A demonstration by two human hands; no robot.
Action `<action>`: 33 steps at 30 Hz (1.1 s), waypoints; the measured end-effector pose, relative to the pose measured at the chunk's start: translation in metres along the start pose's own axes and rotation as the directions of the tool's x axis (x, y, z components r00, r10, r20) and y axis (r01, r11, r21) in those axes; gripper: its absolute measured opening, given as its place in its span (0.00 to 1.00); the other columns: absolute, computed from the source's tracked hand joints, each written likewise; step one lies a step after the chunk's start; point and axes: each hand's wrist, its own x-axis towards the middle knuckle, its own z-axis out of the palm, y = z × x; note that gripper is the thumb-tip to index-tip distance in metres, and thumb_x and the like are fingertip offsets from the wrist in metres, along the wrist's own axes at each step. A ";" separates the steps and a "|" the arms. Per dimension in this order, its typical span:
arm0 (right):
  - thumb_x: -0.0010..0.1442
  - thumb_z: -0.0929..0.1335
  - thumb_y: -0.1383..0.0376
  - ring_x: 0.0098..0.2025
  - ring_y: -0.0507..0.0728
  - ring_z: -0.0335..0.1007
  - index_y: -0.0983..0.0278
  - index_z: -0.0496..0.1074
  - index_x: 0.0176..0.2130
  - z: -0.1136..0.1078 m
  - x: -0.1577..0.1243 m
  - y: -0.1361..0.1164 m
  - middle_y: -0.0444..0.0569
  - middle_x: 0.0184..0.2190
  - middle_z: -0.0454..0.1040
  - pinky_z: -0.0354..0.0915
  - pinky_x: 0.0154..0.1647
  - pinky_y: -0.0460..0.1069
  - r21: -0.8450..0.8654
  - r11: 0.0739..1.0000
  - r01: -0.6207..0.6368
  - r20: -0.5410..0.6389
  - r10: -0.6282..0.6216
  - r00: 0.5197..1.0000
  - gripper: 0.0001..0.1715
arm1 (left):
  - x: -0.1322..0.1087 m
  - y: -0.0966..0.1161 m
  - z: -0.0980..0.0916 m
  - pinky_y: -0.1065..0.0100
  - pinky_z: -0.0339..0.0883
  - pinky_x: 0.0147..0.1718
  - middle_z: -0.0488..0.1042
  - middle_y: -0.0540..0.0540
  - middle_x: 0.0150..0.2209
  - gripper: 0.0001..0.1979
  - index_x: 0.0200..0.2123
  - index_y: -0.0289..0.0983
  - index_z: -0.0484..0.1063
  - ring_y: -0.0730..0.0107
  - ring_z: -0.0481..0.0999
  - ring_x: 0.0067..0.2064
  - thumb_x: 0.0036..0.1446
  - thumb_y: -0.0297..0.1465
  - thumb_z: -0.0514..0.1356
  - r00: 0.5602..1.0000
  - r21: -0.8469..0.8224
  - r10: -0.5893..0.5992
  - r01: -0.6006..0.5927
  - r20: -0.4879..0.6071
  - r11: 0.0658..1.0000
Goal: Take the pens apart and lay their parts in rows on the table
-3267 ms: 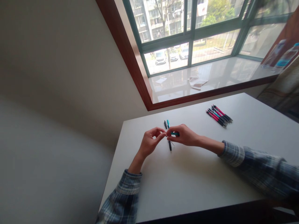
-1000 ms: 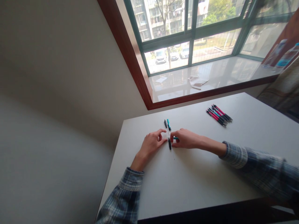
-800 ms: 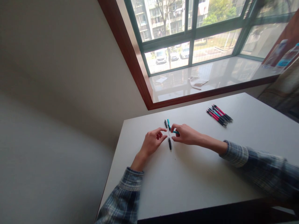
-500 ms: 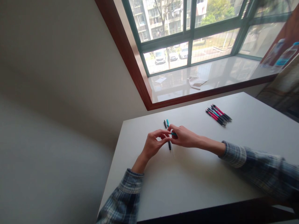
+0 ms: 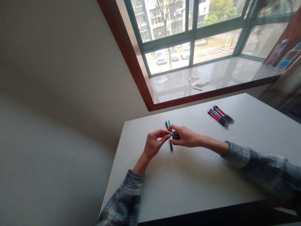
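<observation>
- Resting nearest on the bench (image 5: 188,182), a black pen part (image 5: 171,146) is lying seemingly within easy reach.
- The left hand (image 5: 153,142) is pinching one end of a teal barrel (image 5: 175,136); the right hand (image 5: 185,136) is curling around it, probably for steadiness.
- Beyond, pens (image 5: 220,116) are lying grouped, perhaps for tidiness.

Head camera above desk (image 5: 199,179), facing forward and down, window (image 5: 194,35) beyond; exact nearness hard to judge.

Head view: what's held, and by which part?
Right hand holds a teal tube by its palm-side end. Left hand is at its other end; whether it grips is unclear.
</observation>
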 end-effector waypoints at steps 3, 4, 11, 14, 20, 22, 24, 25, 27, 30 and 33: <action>0.61 0.68 0.63 0.26 0.50 0.59 0.60 0.65 0.49 -0.002 0.000 -0.001 0.35 0.24 0.69 0.57 0.30 0.45 0.018 1.000 -0.002 0.018 0.001 1.000 0.16 | -0.001 0.002 -0.001 0.62 0.78 0.45 0.84 0.43 0.38 0.14 0.41 0.36 0.82 0.61 0.84 0.40 0.58 0.40 0.70 1.000 -0.013 -0.005 0.005 0.021 1.000; 0.61 0.68 0.62 0.26 0.50 0.59 0.60 0.65 0.48 -0.002 0.000 -0.001 0.36 0.25 0.69 0.57 0.30 0.45 0.026 1.000 0.002 0.024 -0.002 1.000 0.16 | -0.001 0.003 -0.001 0.62 0.78 0.45 0.84 0.43 0.38 0.14 0.41 0.36 0.82 0.61 0.84 0.40 0.58 0.40 0.70 1.000 -0.015 -0.007 0.008 0.030 1.000; 0.62 0.69 0.60 0.26 0.50 0.59 0.61 0.65 0.47 -0.004 0.000 -0.001 0.36 0.25 0.69 0.57 0.30 0.46 0.047 0.999 0.006 0.038 -0.008 0.999 0.16 | -0.002 0.004 0.000 0.59 0.79 0.47 0.84 0.42 0.40 0.16 0.44 0.36 0.80 0.59 0.84 0.42 0.57 0.41 0.70 0.999 -0.044 -0.032 0.034 0.041 0.998; 0.62 0.69 0.60 0.27 0.50 0.60 0.61 0.66 0.47 -0.005 -0.001 -0.001 0.37 0.25 0.70 0.58 0.30 0.46 0.050 0.999 0.003 0.050 -0.006 0.999 0.15 | -0.003 0.002 0.001 0.59 0.78 0.48 0.84 0.42 0.41 0.15 0.44 0.36 0.81 0.58 0.84 0.43 0.57 0.39 0.70 0.996 -0.098 -0.045 0.052 0.078 0.994; 0.61 0.70 0.62 0.37 0.54 0.73 0.61 0.70 0.48 -0.007 0.002 0.003 0.46 0.38 0.78 0.68 0.38 0.48 0.086 0.995 0.043 -0.088 -0.036 0.995 0.15 | 0.000 0.001 -0.001 0.62 0.78 0.44 0.83 0.43 0.37 0.13 0.40 0.35 0.80 0.62 0.83 0.39 0.57 0.39 0.70 0.995 -0.177 -0.082 0.071 -0.052 0.982; 0.62 0.70 0.62 0.42 0.56 0.75 0.62 0.72 0.46 -0.009 0.005 0.004 0.49 0.42 0.78 0.72 0.42 0.50 0.136 0.988 0.073 -0.223 -0.041 0.974 0.12 | 0.002 0.001 -0.003 0.63 0.78 0.42 0.82 0.44 0.36 0.14 0.39 0.35 0.80 0.64 0.82 0.37 0.56 0.39 0.71 0.983 -0.231 -0.122 0.088 -0.136 0.969; 0.62 0.70 0.60 0.43 0.57 0.76 0.62 0.73 0.43 -0.011 0.007 0.005 0.49 0.42 0.78 0.74 0.44 0.52 0.207 0.972 0.108 -0.316 -0.038 0.948 0.11 | 0.003 0.000 -0.004 0.64 0.77 0.42 0.82 0.45 0.35 0.15 0.40 0.35 0.79 0.66 0.82 0.36 0.54 0.39 0.72 0.968 -0.309 -0.179 0.119 -0.177 0.944; 0.62 0.71 0.59 0.42 0.57 0.76 0.62 0.73 0.42 -0.012 0.008 0.005 0.49 0.41 0.78 0.75 0.45 0.52 0.241 0.963 0.124 -0.343 -0.035 0.939 0.11 | 0.003 -0.001 -0.004 0.64 0.77 0.43 0.81 0.45 0.35 0.16 0.40 0.35 0.78 0.66 0.82 0.36 0.54 0.39 0.73 0.961 -0.354 -0.214 0.142 -0.174 0.924; 0.60 0.72 0.58 0.42 0.56 0.77 0.63 0.74 0.42 -0.014 0.009 0.005 0.49 0.40 0.78 0.76 0.46 0.53 0.289 0.946 0.148 -0.374 -0.031 0.927 0.13 | 0.002 -0.002 -0.003 0.63 0.77 0.44 0.81 0.45 0.35 0.17 0.41 0.35 0.78 0.67 0.82 0.37 0.52 0.39 0.73 0.950 -0.433 -0.282 0.200 -0.133 0.879; 0.60 0.73 0.58 0.42 0.57 0.78 0.63 0.74 0.42 -0.016 0.009 0.003 0.49 0.40 0.78 0.76 0.46 0.53 0.313 0.935 0.165 -0.376 -0.038 0.926 0.13 | 0.001 -0.002 -0.002 0.64 0.77 0.45 0.81 0.45 0.36 0.18 0.40 0.35 0.77 0.68 0.82 0.37 0.51 0.38 0.74 0.934 -0.512 -0.348 0.261 -0.080 0.818; 0.61 0.73 0.58 0.42 0.57 0.77 0.64 0.74 0.43 -0.017 0.008 0.001 0.49 0.40 0.78 0.76 0.46 0.53 0.315 0.932 0.177 -0.364 -0.053 0.930 0.13 | 0.001 -0.002 -0.002 0.67 0.76 0.44 0.81 0.47 0.35 0.18 0.40 0.35 0.77 0.70 0.82 0.37 0.49 0.37 0.75 0.923 -0.585 -0.379 0.275 -0.061 0.763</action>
